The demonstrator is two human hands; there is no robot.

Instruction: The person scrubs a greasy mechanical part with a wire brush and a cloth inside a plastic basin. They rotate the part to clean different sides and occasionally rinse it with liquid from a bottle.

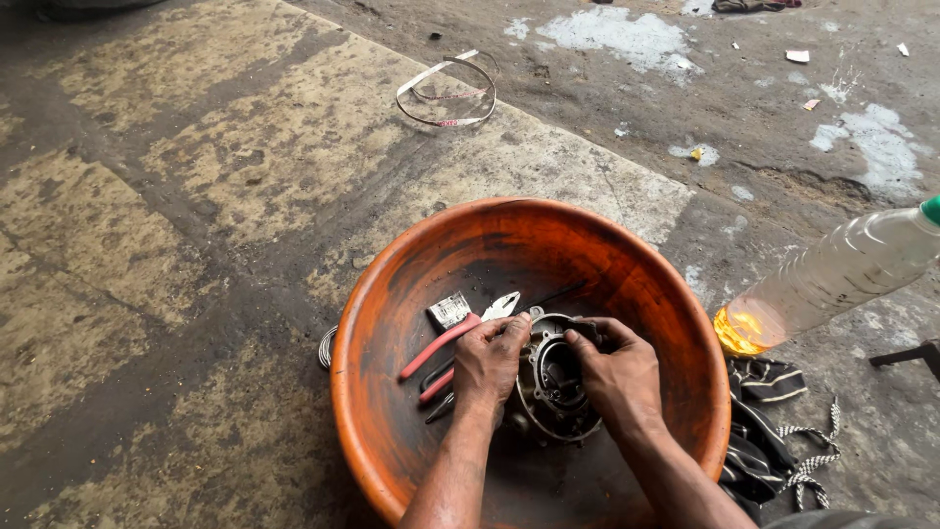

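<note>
Orange basin [627, 264], round and grimy inside, set on a stained concrete floor [176, 196]. Contents: a dark, greasy round metal part [553, 377] with a ring-shaped opening, lying near the basin's middle; pliers with red handles [446, 343], just left of the part, jaws pointing up and right; a small brush [450, 309] beside the plier handles. Left hand [490, 358]: fingers curled over the left rim of the metal part, gripping it. Right hand [617, 372]: fingers bent and closed on the part's upper right edge. Both hands blackened with grease. Outside the basin: a clear plastic bottle [842, 274] with green cap and yellow liquid at its lower end, tilted, at right; striped dark cloth [764, 431] at the basin's right side; a loop of strapping band [446, 93] on the floor, well apart, above.
</note>
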